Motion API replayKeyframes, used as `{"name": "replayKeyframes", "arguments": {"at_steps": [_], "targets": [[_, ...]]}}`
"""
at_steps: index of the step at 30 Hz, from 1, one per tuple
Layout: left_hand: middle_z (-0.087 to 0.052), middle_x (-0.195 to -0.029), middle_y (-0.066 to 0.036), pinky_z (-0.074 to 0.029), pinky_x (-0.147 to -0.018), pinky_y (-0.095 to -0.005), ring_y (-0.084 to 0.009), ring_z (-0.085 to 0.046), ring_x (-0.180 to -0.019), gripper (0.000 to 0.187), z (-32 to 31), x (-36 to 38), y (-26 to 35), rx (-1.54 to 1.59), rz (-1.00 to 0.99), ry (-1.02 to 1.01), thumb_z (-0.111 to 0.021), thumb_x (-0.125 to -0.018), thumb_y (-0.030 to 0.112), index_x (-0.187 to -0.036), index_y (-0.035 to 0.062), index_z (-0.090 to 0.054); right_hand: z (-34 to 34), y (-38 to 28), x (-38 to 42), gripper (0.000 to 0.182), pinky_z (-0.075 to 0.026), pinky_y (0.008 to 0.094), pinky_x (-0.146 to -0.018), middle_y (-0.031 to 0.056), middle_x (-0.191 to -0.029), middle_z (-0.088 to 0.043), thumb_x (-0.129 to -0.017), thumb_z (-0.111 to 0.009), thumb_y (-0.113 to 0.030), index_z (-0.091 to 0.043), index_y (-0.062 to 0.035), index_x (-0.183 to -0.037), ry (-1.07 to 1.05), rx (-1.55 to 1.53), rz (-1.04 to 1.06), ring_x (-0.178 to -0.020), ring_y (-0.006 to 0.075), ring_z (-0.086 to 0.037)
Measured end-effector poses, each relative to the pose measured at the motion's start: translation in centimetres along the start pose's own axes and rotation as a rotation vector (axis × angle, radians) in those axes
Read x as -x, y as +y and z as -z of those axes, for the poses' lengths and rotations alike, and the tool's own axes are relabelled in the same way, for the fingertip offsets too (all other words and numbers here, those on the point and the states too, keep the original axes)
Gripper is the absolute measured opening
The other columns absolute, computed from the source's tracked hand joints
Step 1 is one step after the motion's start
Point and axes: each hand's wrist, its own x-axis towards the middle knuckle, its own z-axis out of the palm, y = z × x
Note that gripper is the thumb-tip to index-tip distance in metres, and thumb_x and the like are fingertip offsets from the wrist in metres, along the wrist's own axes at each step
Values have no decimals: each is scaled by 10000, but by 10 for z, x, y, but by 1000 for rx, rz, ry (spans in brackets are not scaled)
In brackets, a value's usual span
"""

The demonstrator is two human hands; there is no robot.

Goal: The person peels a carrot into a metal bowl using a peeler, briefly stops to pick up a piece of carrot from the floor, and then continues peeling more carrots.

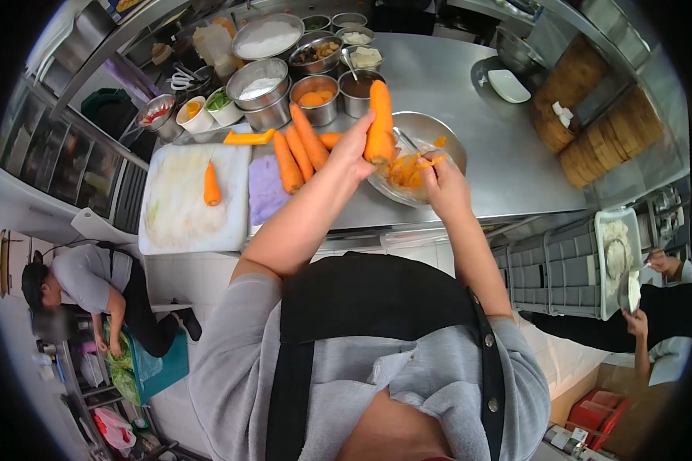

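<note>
Desk (507,169) carries a metal bowl (455,140), above whose left rim the left hand (354,147), its grip curled firmly round it, steadies a carrot (380,119) while the right hand (448,190) pinches what looks like a peeler (405,138), best drawn lightly and evenly over the peelings (402,172) inside.

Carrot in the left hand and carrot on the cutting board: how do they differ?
The held carrot is in the left hand; the board carrot lies on the white cutting board. The held carrot looks longer and thicker, perhaps partly from being nearer the camera; the board carrot looks shorter and slimmer. Both are orange.
</note>
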Motion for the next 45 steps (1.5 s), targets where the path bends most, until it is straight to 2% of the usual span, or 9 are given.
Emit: {"name": "replayKeyframes", "arguments": {"at_steps": [8, 17, 20, 23, 27, 32, 39, 42, 45], "targets": [[-534, -904, -150, -516, -624, -439, -277, -566, -738, 356, -22, -24, -19, -132, -141, 197, -441, -978, 367, -1167, 65, -436, 8, -3, 14, 250, -486, 453, -645, 136, -891, -653, -922, -515, -342, -581, -109, -983, 1, 119, 35, -774, 354, -629], [-535, -896, -136, -523, -598, -432, -276, -576, -720, 324, -10, -46, -43, -181, -305, 160, -420, -984, 369, -1153, 92, -428, 9, -6, 11, 285, -482, 487, -636, 145, -777, -652, -932, -457, -384, -579, -133, -993, -36, 165, -37, -747, 374, -628], [-548, -984, -109, -526, -604, -416, -218, -592, -812, 398, -15, -32, -47, -230, -207, 78, -415, -991, 333, -1296, 79, -381, 3, 13, -6, 315, -480, 484, -656, 145, -793, -655, -943, -434, -413, -578, -138, -999, 12, 132, -70, -767, 381, -623], [-551, -970, -105, -525, -588, -383, -209, -597, -757, 376, -31, 8, -54, -301, -65, -101, -407, -995, 327, -1284, 86, -397, 10, 25, -19, 342, -474, 471, -686, 149, -824, -655, -950, -424, -441, -580, -142, -1003, 40, 50, -144, -807, 381, -618], [-553, -923, -101, -520, -562, -368, -211, -589, -689, 343, -35, 7, -39, -330, -181, -65, -397, -998, 333, -1229, 80, -420, 13, 18, -19, 373, -463, 455, -711, 155, -850, -650, -956, -413, -468, -584, -140, -999, -12, -24, -218, -854, 375, -610], [-552, -855, -99, -514, -567, -377, -222, -575, -652, 335, -14, -51, -15, -370, -497, 26, -380, -1002, 354, -1145, 58, -449, 5, 2, -10, 340, -464, 430, -703, 145, -856, -646, -952, -447, -440, -579, -128, -976, -37, -47, -119, -836, 368, -609], [-546, -890, -119, -513, -590, -377, -241, -577, -682, 328, -23, -56, -9, -267, -455, 149, -354, -1011, 310, -1207, 61, -441, 0, 1, -14, 299, -468, 440, -659, 131, -822, -644, -944, -474, -420, -580, -141, -960, -8, 113, 5, -782, 372, -609], [-556, -928, -117, -523, -614, -366, -236, -594, -733, 322, -16, -52, -12, -332, -417, 128, -357, -1011, 298, -1210, 64, -451, -2, 1, -16, 322, -466, 445, -673, 152, -829, -642, -955, -455, -420, -587, -127, -966, -31, 87, -14, -791, 383, -606], [-569, -1109, -97, -475, -822, -312, -178, -574, -944, 396, -21, -29, -28, -391, -266, 95, -401, -999, 292, -1308, 48, -441, -2, 5, -32, 360, -462, 449, -698, 179, -863, -641, -964, -436, -425, -594, -103, -995, -95, 53, -126, -822, 395, -601]]}}
